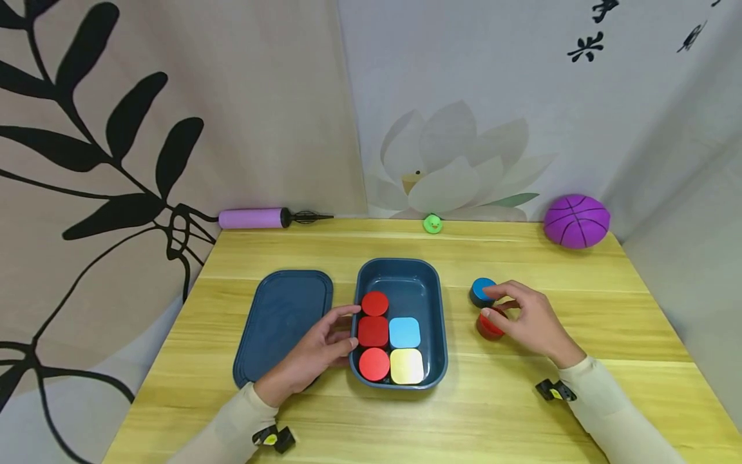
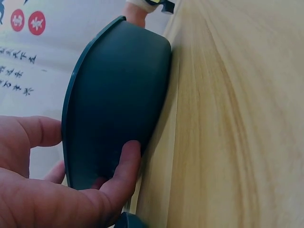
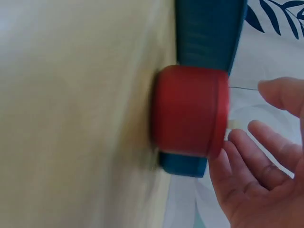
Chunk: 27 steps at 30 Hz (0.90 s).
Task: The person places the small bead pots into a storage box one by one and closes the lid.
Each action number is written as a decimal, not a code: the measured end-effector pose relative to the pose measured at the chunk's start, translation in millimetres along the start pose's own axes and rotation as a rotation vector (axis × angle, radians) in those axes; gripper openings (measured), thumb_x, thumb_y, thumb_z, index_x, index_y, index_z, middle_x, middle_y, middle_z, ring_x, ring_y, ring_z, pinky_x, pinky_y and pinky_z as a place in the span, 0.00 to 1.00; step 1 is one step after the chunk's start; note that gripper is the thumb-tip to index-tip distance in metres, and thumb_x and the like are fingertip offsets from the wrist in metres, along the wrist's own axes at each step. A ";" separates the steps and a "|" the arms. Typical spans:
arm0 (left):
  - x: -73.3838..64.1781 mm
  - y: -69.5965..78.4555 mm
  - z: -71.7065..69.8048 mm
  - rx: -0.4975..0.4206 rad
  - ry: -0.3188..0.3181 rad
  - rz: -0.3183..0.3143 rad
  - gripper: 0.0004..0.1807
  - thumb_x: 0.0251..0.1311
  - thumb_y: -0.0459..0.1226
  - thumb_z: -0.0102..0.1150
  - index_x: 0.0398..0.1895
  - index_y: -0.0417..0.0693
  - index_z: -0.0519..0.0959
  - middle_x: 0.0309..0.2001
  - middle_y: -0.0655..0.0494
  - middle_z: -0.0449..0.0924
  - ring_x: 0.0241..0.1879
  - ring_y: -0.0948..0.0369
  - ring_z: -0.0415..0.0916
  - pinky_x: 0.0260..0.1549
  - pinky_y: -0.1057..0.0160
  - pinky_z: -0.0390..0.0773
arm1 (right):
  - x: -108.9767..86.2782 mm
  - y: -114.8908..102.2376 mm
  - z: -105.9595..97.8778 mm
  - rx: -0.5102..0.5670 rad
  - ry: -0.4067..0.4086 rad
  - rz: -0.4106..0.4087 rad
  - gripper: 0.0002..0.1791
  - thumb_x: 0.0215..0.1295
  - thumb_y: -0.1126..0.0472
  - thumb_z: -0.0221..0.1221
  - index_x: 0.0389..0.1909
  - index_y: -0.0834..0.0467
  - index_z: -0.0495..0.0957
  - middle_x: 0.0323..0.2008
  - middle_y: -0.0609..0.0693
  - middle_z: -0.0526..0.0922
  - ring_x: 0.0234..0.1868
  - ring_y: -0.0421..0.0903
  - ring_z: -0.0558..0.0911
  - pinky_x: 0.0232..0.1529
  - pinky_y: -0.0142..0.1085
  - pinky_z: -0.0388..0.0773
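Wooden table under blue box, long axis front-to-back.

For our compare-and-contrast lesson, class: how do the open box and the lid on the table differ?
The box is deep; the lid is flat. The box holds five coloured pieces; the lid shows none. The left hand touches the box but hides part of the lid. Both are dark blue with rounded corners.
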State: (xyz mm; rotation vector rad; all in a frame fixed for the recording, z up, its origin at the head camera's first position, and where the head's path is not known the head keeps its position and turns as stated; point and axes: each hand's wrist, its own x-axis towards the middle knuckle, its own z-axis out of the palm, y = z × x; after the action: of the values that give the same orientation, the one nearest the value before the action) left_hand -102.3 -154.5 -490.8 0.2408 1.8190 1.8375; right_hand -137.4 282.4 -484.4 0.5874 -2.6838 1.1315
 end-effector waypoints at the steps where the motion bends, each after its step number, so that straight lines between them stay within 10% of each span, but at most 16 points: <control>1: 0.0 0.0 -0.1 0.000 0.001 -0.001 0.35 0.77 0.37 0.59 0.83 0.56 0.59 0.77 0.36 0.61 0.66 0.50 0.77 0.52 0.53 0.86 | -1.9 1.2 0.2 -0.005 -0.004 0.003 0.16 0.66 0.61 0.73 0.54 0.57 0.86 0.50 0.49 0.88 0.47 0.52 0.88 0.47 0.40 0.88; 27: 0.0 -0.6 -0.4 -0.012 -0.011 0.002 0.36 0.77 0.37 0.59 0.83 0.54 0.58 0.77 0.34 0.60 0.66 0.50 0.77 0.52 0.52 0.86 | -14.3 2.3 -1.4 -0.145 -0.172 -0.004 0.28 0.57 0.60 0.78 0.60 0.56 0.84 0.52 0.46 0.85 0.43 0.40 0.81 0.43 0.34 0.82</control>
State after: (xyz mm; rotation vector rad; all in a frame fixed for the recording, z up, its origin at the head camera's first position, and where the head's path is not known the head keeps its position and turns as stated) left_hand -102.4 -154.9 -491.4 0.2484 1.8007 1.8442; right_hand -125.4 289.1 -489.3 0.6935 -2.8769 0.9138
